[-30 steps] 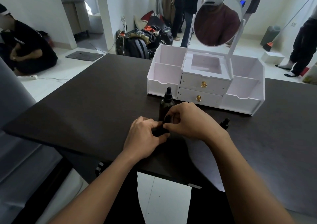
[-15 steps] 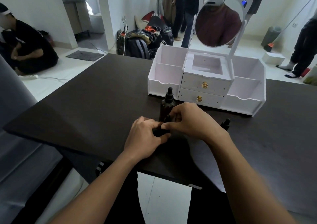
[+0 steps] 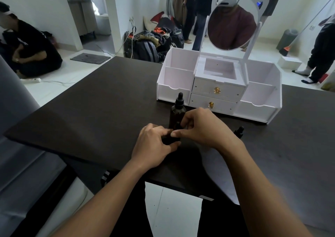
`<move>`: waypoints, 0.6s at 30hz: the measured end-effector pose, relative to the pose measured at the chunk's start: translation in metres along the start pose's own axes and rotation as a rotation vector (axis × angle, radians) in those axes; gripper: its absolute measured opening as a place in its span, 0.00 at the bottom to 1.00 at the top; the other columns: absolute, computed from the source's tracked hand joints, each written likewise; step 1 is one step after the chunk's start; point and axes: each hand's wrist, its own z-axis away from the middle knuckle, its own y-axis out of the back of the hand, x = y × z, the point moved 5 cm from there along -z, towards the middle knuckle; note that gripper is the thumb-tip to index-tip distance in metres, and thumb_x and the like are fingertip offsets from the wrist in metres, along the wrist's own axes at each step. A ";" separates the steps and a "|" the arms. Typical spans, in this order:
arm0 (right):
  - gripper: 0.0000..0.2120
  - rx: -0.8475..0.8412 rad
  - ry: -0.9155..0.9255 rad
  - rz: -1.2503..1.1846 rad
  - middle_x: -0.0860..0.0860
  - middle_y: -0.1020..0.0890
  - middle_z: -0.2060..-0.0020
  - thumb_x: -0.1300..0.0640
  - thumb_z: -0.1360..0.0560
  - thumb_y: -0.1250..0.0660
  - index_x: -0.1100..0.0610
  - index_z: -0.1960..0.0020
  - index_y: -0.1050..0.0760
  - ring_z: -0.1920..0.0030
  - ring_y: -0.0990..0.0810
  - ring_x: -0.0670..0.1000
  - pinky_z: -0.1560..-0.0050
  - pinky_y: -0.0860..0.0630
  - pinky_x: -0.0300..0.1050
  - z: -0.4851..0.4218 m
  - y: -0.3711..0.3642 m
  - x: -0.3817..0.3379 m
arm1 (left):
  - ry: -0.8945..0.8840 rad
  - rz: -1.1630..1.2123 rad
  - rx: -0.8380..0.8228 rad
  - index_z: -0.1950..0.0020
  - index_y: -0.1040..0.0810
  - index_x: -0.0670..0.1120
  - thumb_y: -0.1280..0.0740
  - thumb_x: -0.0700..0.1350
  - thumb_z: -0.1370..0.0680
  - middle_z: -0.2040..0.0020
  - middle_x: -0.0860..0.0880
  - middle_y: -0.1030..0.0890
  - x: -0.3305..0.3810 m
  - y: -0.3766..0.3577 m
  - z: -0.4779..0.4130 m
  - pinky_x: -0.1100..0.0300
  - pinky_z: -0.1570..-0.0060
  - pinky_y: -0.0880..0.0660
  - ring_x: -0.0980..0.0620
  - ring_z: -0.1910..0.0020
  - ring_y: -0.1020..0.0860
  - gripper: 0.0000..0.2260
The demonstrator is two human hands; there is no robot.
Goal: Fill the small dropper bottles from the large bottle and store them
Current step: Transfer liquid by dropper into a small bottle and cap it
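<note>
The large dark amber bottle with a black dropper cap stands upright on the dark table, just behind my hands. My left hand grips a small dark dropper bottle, mostly hidden by my fingers. My right hand pinches the top of that small bottle with thumb and forefinger. A second small dropper bottle stands to the right, partly hidden behind my right wrist.
A white vanity organiser with a round mirror, two drawers and open side compartments stands behind the bottles. Several people, bags and a broom are on the floor beyond the table. A grey sofa lies to my left.
Both hands stay on the small bottle; my right fingers have shifted slightly at its top. The bottles on the table have not moved.
</note>
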 end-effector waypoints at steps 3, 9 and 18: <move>0.18 -0.001 0.029 -0.036 0.43 0.22 0.65 0.41 0.33 0.21 0.47 0.48 0.19 0.63 0.22 0.43 0.60 0.21 0.45 0.003 0.004 -0.003 | 0.007 0.011 0.000 0.46 0.18 0.58 0.26 0.61 0.32 0.49 0.52 0.26 0.000 0.000 -0.001 0.53 0.44 0.26 0.51 0.41 0.28 0.16; 0.08 -0.034 0.024 -0.038 0.45 0.21 0.66 0.48 0.28 0.23 0.49 0.54 0.21 0.65 0.22 0.44 0.63 0.26 0.43 0.000 0.001 -0.007 | 0.010 0.031 0.011 0.51 0.18 0.59 0.25 0.60 0.33 0.51 0.52 0.26 0.000 0.000 -0.001 0.51 0.44 0.25 0.51 0.42 0.28 0.13; 0.11 -0.072 0.072 -0.108 0.45 0.20 0.68 0.54 0.27 0.24 0.47 0.45 0.18 0.69 0.23 0.41 0.65 0.27 0.35 0.004 0.004 -0.006 | 0.013 0.024 0.008 0.48 0.18 0.59 0.24 0.60 0.33 0.50 0.53 0.27 -0.001 -0.001 -0.001 0.52 0.45 0.25 0.52 0.42 0.28 0.16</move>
